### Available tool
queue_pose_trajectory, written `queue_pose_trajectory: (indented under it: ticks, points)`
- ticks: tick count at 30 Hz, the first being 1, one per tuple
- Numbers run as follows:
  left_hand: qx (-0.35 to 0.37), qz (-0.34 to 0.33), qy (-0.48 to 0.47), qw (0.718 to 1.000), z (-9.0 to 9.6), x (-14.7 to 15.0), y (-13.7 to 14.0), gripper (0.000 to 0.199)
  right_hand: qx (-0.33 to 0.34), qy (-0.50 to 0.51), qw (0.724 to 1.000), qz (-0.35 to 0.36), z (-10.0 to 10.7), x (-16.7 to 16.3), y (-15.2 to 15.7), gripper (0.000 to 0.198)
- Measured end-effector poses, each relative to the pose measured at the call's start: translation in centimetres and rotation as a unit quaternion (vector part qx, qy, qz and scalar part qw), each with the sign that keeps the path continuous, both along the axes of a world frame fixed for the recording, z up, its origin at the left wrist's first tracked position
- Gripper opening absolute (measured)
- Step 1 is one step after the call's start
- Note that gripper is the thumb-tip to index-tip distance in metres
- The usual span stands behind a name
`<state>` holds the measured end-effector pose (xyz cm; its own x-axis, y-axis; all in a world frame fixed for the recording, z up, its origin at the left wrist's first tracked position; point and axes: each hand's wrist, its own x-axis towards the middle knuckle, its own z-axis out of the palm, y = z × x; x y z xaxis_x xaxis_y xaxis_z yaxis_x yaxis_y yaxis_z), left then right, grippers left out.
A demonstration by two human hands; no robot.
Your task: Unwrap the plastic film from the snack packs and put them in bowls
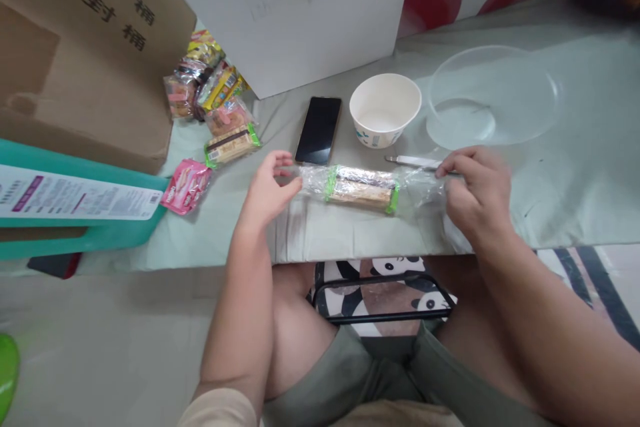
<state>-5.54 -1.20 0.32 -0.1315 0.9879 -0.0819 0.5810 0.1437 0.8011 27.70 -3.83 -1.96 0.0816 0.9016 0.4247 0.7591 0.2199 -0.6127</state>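
A packaged biscuit snack with green ends (363, 189) lies near the table's front edge, with clear plastic wrap (425, 185) around it or over it. The wrap stretches out past both ends of the snack. At its left end is my left hand (273, 187), thumb and fingers apart, fingertips close to the plastic. My right hand (477, 190) is closed, pinching the wrap's right end. Just behind that hand lies a slim white pen-like tool (413, 161), partly hidden by the fingers. Some whitish crumpled material (456, 230) shows beneath my right hand.
Behind the snack are a black phone (319, 130), a white paper bowl (385, 110) and a clear plastic lid or basin (500, 97). Several wrapped snacks (220, 97) and a pink packet (187, 185) lie at left, beside a cardboard box (95, 73) and teal box (80, 203). A white box (295, 13) stands behind.
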Motion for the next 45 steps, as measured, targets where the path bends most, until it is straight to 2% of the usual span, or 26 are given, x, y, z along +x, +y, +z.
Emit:
queue_pose_trajectory:
  ticks: [2, 3, 4, 6, 8, 10, 12, 16, 18, 20, 22, 25, 27, 30, 33, 37, 40, 45]
  points:
    - [0.033, -0.101, 0.020, 0.994, 0.0, 0.5, -0.1, 0.061, 0.034, 0.011, 0.999, 0.004, 0.3, -0.2, -0.1, 0.018]
    - [0.043, -0.141, 0.029, 0.989, 0.0, 0.8, -0.1, 0.063, 0.053, 0.015, 0.998, 0.015, 0.4, -0.4, -0.2, 0.019]
    - [0.050, -0.167, 0.037, 0.984, 0.1, 1.2, -0.1, 0.058, 0.070, 0.014, 0.997, 0.032, 0.5, -0.6, -0.3, 0.020]
    - [0.063, -0.172, 0.047, 0.982, 0.0, 2.0, 0.2, 0.033, 0.079, -0.009, 0.994, 0.070, 0.4, -1.2, -0.4, 0.024]
    - [0.080, -0.132, 0.038, 0.987, -0.1, 2.8, 0.5, 0.013, 0.050, -0.043, 0.994, 0.082, 0.2, -1.9, -0.5, 0.026]
    - [0.094, -0.074, 0.015, 0.993, -0.2, 3.3, 0.9, 0.023, 0.005, -0.065, 0.995, 0.074, 0.0, -2.6, -0.2, 0.015]
    - [0.097, -0.010, -0.024, 0.995, -0.3, 3.6, 1.0, 0.029, -0.012, -0.061, 0.996, 0.058, 0.1, -3.0, 0.3, 0.002]
    - [0.083, 0.098, -0.112, 0.985, -0.4, 3.6, 1.2, 0.032, 0.014, -0.036, 0.999, -0.017, 0.8, -3.3, 1.5, 0.009]
    - [0.078, 0.129, -0.130, 0.980, -0.3, 3.4, 1.1, 0.032, 0.037, -0.036, 0.996, -0.078, 1.2, -3.5, 1.7, 0.012]
    - [0.070, 0.140, -0.136, 0.978, -0.2, 3.3, 1.0, 0.033, 0.055, -0.031, 0.994, -0.091, 1.6, -4.1, 1.3, 0.015]
    - [0.067, 0.127, -0.138, 0.980, -0.1, 3.2, 0.8, 0.032, 0.058, -0.031, 0.998, -0.014, 1.9, -5.3, 0.3, 0.016]
    - [0.078, 0.094, -0.158, 0.980, 0.1, 3.3, 0.5, 0.029, 0.039, -0.058, 0.985, 0.160, 1.9, -7.8, -1.2, 0.021]
    - [0.083, 0.091, -0.190, 0.974, 0.4, 3.5, 0.3, 0.031, 0.007, -0.080, 0.973, 0.217, 1.6, -9.2, -1.5, 0.032]
    - [0.074, 0.106, -0.230, 0.965, 0.9, 3.5, 0.3, 0.034, -0.074, -0.062, 0.967, 0.236, 1.0, -10.0, -0.8, 0.047]
    - [0.061, 0.126, -0.250, 0.958, 1.2, 3.2, 0.4, 0.035, -0.120, -0.017, 0.961, 0.247, 0.4, -9.9, 0.2, 0.043]
    - [0.021, 0.162, -0.244, 0.956, 0.9, 2.2, 0.5, 0.031, -0.105, -0.020, 0.960, 0.257, 0.1, -9.9, 0.5, 0.015]
    - [0.002, 0.190, -0.231, 0.954, 0.4, 1.3, 0.3, 0.029, -0.088, -0.012, 0.962, 0.259, 0.1, -10.1, 0.2, 0.014]
    - [-0.025, 0.235, -0.225, 0.945, 0.0, 0.1, -0.1, 0.028, -0.013, 0.008, 0.969, 0.246, 0.7, -10.0, -0.3, 0.013]
